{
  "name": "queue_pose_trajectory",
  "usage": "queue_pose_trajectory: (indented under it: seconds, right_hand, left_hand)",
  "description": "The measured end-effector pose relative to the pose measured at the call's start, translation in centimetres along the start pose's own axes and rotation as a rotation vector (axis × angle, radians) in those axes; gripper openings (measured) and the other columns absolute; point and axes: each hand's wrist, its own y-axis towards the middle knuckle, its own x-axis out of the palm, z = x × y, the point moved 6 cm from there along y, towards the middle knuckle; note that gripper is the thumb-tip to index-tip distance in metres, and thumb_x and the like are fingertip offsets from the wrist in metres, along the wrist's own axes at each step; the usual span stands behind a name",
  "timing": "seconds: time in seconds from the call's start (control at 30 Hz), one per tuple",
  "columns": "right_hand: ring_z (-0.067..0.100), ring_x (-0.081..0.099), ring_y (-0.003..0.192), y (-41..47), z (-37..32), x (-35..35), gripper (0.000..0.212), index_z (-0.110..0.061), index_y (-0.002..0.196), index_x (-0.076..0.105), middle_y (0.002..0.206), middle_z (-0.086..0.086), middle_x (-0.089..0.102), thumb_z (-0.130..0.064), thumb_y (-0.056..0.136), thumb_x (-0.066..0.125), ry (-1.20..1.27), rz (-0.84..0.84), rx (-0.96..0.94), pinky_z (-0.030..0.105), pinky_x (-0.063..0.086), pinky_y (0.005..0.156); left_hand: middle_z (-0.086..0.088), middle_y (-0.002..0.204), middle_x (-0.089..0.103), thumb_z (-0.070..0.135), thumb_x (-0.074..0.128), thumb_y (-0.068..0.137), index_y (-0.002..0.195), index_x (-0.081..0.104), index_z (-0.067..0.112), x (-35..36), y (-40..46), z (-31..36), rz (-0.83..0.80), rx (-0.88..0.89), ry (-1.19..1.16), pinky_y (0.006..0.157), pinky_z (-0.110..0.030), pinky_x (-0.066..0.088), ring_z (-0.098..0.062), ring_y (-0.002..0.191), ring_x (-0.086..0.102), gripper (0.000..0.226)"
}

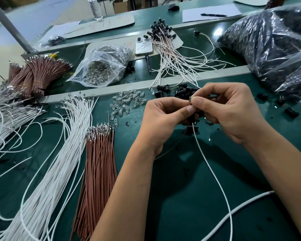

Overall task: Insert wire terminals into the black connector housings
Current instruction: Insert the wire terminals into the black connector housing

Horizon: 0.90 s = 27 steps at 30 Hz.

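Head view shows your left hand and right hand meeting above the green counter. Your left fingers curl round a small black connector housing, mostly hidden in the grip. Your right fingers pinch a metal terminal at the housing's mouth; whether it is seated I cannot tell. A white wire trails from the housing toward you, and a brown wire hangs below your left palm. Spare housings lie just beyond your hands.

The housing is likely light, rigid and easy to hold steady. The terminal looks thin and bendable, so pinch the insulation just behind the crimp, not the tip. Farther back, the soft wire would probably buckle when pushed.
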Motion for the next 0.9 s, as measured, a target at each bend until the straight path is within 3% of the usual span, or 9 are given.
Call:
queue_pose_trajectory:
  seconds: [0.07,0.23,0.33,0.4,0.53,0.63,0.73,0.9]
  right_hand:
    - [0.03,0.028,0.051,-0.1,-0.1,0.2,0.003,-0.016,0.084,0.079,0.066,0.039,0.048,-0.019,0.084,0.08,-0.007,-0.012,0.003,0.038,0.02,0.046]
    - [0.043,0.023,0.047,-0.1,-0.2,0.2,0.003,-0.018,0.085,0.08,0.067,0.041,0.047,-0.016,0.087,0.079,-0.032,-0.019,-0.011,0.041,0.019,0.047]
    - [0.032,0.027,0.048,-0.1,-0.1,0.2,0.004,-0.017,0.086,0.08,0.065,0.038,0.049,-0.014,0.089,0.08,-0.033,-0.018,-0.022,0.039,0.021,0.046]
    - [0.027,0.03,0.048,-0.1,0.0,0.2,0.003,-0.017,0.086,0.08,0.059,0.025,0.051,-0.019,0.088,0.08,-0.015,-0.009,-0.017,0.038,0.021,0.045]
    - [0.016,0.034,0.049,-0.1,0.6,0.1,0.024,-0.012,0.086,0.075,0.065,0.021,0.05,-0.036,0.085,0.078,0.069,0.009,0.063,0.024,0.024,0.044]
    - [0.01,0.037,0.045,0.0,1.0,0.3,0.031,-0.013,0.083,0.074,0.062,0.004,0.05,-0.044,0.082,0.077,0.043,-0.023,0.115,0.017,0.028,0.041]
    - [0.011,0.037,0.045,-0.1,1.3,0.3,0.034,-0.012,0.082,0.074,0.063,0.013,0.046,-0.045,0.084,0.079,-0.041,-0.065,0.156,0.017,0.028,0.039]
    - [0.01,0.04,0.044,-0.7,1.9,1.6,0.012,-0.018,0.087,0.079,0.056,0.002,0.054,-0.028,0.083,0.084,-0.175,-0.193,0.2,0.019,0.031,0.04]
  left_hand:
    - [-0.019,0.083,0.075,-0.004,0.073,0.085,0.09,0.075,-0.004,-0.1,0.0,-0.1,0.004,-0.007,-0.011,0.081,-0.042,0.06,-0.027,0.075,0.071,0.005]
    - [-0.017,0.083,0.075,-0.001,0.074,0.085,0.089,0.076,-0.001,-0.1,0.1,-0.2,0.003,-0.007,-0.017,0.081,-0.042,0.059,-0.025,0.075,0.072,0.005]
    - [-0.018,0.083,0.075,0.0,0.074,0.085,0.09,0.076,-0.001,-0.2,0.1,-0.2,0.011,-0.007,-0.014,0.083,-0.044,0.058,-0.025,0.076,0.072,0.005]
    - [-0.017,0.083,0.075,-0.001,0.074,0.085,0.088,0.076,0.0,-0.2,0.1,-0.1,0.02,0.0,-0.015,0.085,-0.046,0.058,-0.026,0.076,0.072,0.004]
    - [-0.014,0.085,0.077,-0.003,0.072,0.086,0.088,0.076,0.0,-0.3,0.2,0.0,0.06,0.018,-0.062,0.083,-0.04,0.06,-0.025,0.076,0.073,0.006]
    - [-0.015,0.085,0.077,-0.004,0.071,0.087,0.09,0.076,-0.001,-0.7,0.3,0.0,0.104,0.042,-0.086,0.081,-0.037,0.062,-0.024,0.075,0.072,0.006]
    - [-0.017,0.086,0.076,-0.004,0.07,0.088,0.091,0.074,-0.004,-1.2,0.4,0.1,0.161,0.068,-0.165,0.077,-0.033,0.06,-0.025,0.075,0.072,0.006]
    - [-0.015,0.091,0.076,-0.002,0.067,0.09,0.091,0.074,-0.004,-1.3,0.5,0.2,0.155,0.086,-0.253,0.074,-0.035,0.059,-0.022,0.076,0.07,0.007]
